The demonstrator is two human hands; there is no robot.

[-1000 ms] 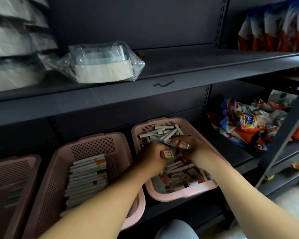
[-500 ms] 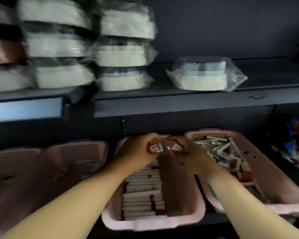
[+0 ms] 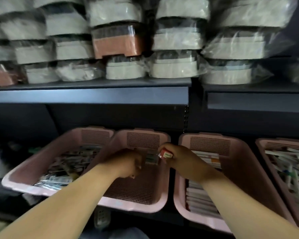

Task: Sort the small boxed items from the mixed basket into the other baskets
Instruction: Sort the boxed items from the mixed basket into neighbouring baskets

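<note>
The right hand pinches a small red-and-white box just above the back of the second pink basket from the left. The left hand reaches into the same basket, fingers curled beside a few boxes at its back wall; blur hides whether it grasps one. The jumbled mixed basket sits far right.

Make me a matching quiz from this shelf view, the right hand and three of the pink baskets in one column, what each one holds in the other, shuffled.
1. right hand
2. second basket from left
3. third basket from left
4. far-right basket

A. neat rows of boxes
B. red-and-white box
C. loose jumbled boxes
D. mostly bare inside

Pairs: 1-B, 2-D, 3-A, 4-C
</note>
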